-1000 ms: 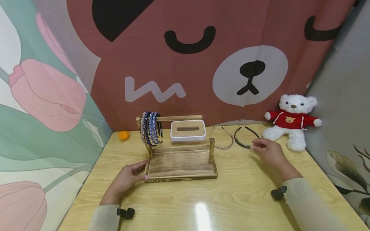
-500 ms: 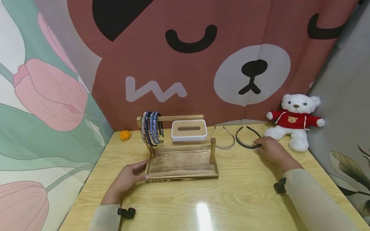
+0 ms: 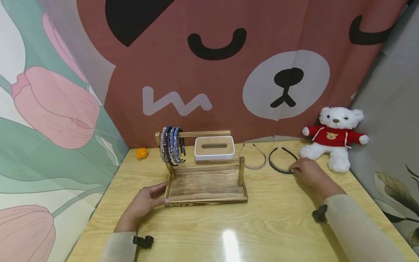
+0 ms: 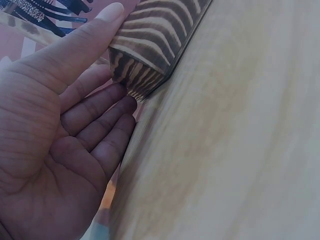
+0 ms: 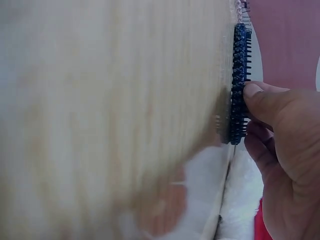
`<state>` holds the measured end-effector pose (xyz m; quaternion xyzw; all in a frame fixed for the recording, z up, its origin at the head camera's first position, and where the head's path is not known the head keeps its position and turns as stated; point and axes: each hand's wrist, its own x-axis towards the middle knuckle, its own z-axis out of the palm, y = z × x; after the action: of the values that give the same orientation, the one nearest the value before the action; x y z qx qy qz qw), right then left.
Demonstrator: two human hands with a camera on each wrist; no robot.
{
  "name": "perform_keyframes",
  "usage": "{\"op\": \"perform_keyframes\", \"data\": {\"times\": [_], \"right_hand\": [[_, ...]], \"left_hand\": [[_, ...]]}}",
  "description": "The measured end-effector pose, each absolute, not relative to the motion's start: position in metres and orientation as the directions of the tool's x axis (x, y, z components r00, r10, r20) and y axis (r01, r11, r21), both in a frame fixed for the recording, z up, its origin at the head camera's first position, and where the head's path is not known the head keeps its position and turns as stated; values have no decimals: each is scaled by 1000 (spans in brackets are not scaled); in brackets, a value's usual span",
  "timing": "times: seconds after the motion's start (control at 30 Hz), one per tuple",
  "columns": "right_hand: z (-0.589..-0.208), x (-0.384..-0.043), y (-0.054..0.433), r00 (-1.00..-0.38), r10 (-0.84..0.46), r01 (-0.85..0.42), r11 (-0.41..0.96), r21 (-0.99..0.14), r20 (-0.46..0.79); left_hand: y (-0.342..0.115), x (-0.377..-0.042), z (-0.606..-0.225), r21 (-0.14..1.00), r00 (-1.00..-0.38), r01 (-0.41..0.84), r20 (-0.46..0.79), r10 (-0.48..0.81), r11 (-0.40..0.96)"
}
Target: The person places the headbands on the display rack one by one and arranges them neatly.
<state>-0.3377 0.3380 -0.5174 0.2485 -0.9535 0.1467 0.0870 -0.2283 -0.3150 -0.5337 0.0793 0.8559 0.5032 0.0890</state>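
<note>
While the right hand (image 5: 292,135) pinches the dark headband (image 5: 239,65) between thumb and fingers, the left grips the wooden rack (image 3: 206,202) at its near left corner; the headband is at the table's (image 3: 262,225) right, between the pale headband (image 3: 256,168) and the white bear (image 3: 338,165); it looks light and springy, with teeth that could snag; its thick beaded curve seems the firmest hold, since the thin ends would probably flex.

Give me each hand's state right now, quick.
Left hand: closed, holding the wooden rack by its near left corner.
Right hand: closed, pinching the dark headband.
</note>
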Motion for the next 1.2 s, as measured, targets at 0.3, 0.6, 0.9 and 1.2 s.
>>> {"op": "perform_keyframes", "data": {"times": [0.3, 0.6, 0.9, 1.2], "right_hand": [[-513, -312, 333, -799, -558, -599, 775, -203, 226], [-500, -274, 308, -776, -630, -583, 697, -417, 33], [-506, -251, 284, -746, -666, -554, 613, -563, 9], [-502, -245, 283, -800, -599, -481, 621, -618, 21]], "left_hand": [[-314, -228, -534, 870, -971, 57, -66, 230, 490], [-313, -227, -533, 875, -972, 39, -80, 223, 482], [-315, -228, -531, 879, -969, 53, -69, 237, 473], [-315, -228, -532, 887, -965, 74, -52, 258, 455]]}}
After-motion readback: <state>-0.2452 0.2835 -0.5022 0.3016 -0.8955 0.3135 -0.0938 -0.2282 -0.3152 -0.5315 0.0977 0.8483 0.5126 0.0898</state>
